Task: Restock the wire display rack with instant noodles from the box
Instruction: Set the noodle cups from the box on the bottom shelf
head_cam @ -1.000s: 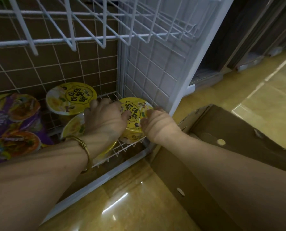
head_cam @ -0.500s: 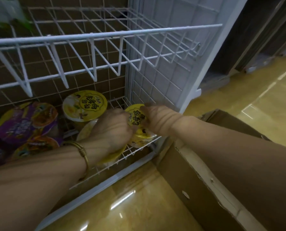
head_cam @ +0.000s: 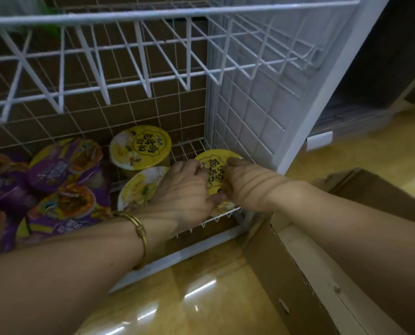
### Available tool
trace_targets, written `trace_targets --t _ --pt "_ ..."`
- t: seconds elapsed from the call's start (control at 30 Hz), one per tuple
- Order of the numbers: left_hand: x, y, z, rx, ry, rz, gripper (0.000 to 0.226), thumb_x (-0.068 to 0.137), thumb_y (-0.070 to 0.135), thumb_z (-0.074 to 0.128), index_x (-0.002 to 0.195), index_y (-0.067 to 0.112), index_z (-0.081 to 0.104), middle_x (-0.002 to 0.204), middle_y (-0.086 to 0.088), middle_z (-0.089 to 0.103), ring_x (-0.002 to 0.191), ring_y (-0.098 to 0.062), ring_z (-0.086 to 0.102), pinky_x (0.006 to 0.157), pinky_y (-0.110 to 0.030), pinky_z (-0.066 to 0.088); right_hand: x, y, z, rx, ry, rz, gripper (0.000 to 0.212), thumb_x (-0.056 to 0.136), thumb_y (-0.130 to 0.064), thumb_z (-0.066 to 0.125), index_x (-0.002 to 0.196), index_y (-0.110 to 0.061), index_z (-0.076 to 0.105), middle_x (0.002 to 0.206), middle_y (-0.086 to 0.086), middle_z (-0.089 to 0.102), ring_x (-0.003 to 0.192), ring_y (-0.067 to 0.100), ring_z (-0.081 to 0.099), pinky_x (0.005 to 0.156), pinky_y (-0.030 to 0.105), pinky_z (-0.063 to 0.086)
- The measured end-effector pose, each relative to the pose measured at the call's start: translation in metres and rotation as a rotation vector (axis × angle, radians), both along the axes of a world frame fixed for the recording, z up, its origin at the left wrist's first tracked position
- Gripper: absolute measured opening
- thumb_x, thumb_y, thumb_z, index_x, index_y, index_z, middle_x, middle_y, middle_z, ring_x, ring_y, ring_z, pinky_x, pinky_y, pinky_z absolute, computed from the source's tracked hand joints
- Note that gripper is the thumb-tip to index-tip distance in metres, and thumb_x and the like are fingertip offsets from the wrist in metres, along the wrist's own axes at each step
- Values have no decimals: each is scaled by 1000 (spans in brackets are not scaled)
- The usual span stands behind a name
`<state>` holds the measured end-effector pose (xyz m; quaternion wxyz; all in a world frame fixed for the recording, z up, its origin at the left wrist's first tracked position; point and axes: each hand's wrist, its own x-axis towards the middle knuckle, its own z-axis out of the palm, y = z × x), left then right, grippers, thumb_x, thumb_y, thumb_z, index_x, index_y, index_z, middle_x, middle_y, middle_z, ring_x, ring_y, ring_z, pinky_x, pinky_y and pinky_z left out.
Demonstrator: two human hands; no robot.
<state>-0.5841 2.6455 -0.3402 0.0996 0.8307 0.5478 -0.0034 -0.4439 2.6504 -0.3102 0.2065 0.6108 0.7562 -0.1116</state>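
A yellow instant noodle bowl (head_cam: pixel 213 169) sits at the front right corner of the white wire rack's (head_cam: pixel 216 217) bottom shelf. My left hand (head_cam: pixel 184 192) grips its left side and my right hand (head_cam: pixel 247 187) grips its right side. Two more yellow bowls stand to its left: one at the back (head_cam: pixel 141 147), one in front (head_cam: pixel 141 187) partly hidden by my left hand. The brown cardboard box (head_cam: pixel 298 274) lies on the floor at lower right, mostly hidden by my right arm.
Several purple noodle bowls (head_cam: pixel 56 175) fill the shelf's left part. An upper wire shelf (head_cam: pixel 153 56) with nothing on it hangs above the hands. The rack's right grid wall (head_cam: pixel 262 112) is right beside the held bowl. Glossy yellow floor (head_cam: pixel 182 298) lies in front.
The view has tilted up, so more of the upper shelf shows. Both hands stay on the yellow bowl, which has been turned and set deeper into the shelf corner.
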Motion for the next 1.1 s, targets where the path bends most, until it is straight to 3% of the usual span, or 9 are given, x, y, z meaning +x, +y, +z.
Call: trace_targets --t 0.1,0.3,0.37,0.5,0.6,0.7,0.77,0.9,1.1 --pt "-1 3 0 -12 7 -11 71 93 63 41 147 17 38 154 -2 30 141 -24 27 115 -32 22 2 -8 -6 57 2 16 43 105 -36 39 144 -17 44 149 8 38 141 26 31 114 35 26" --pt "1 6 8 -93 14 -33 64 99 45 42 154 14 27 161 -1 15 149 -24 15 121 -34 2 -4 -14 -3 52 -42 -65 51 105 -47 31 148 -20 38 151 11 35 141 31 30 116 38 25" --pt "-1 8 6 -97 -7 -20 59 100 36 42 154 17 26 161 -1 13 148 -26 14 121 -34 3 -6 -17 -4 45 -56 -83 51 105 -50 31 148 -23 39 150 9 37 142 32 28 116 40 24" --pt "-5 12 3 -56 -17 3 52 100 28 43 151 26 33 158 -2 21 146 -29 17 120 -37 11 -11 -22 -13 101 -26 -207 69 98 -64 30 147 -15 40 152 12 31 143 34 25 115 43 27" --pt "-7 15 4 24 38 -64 40 97 21 47 136 23 52 145 -3 42 137 -25 34 115 -36 15 -14 -26 -19 142 1 -217 74 98 -65 28 149 -12 35 156 15 24 146 35 21 120 43 21" --pt "-8 17 3 10 63 -95 39 93 10 49 131 19 56 139 -2 49 136 -20 39 119 -40 9 -18 -30 -22 112 30 -210 74 101 -59 25 152 -6 25 162 18 15 150 34 13 122 41 12" --pt "-8 18 1 17 47 -97 43 91 4 51 131 18 55 140 -2 49 137 -19 38 120 -40 8 -19 -31 -23 117 30 -215 72 101 -59 25 149 -6 30 159 18 24 147 34 20 121 41 18" --pt "-13 16 -4 34 -52 -71 39 97 9 45 134 16 53 144 -3 46 138 -20 35 118 -36 12 -19 -32 -22 160 1 -239 69 99 -63 26 142 -11 39 147 14 39 137 33 35 110 42 34" --pt "-41 10 10 66 -140 -5 41 105 31 36 140 15 50 151 -3 42 140 -19 33 115 -27 21 -26 -29 -13 178 -10 -236 72 98 -66 25 143 -13 43 148 11 39 139 32 35 108 44 36"
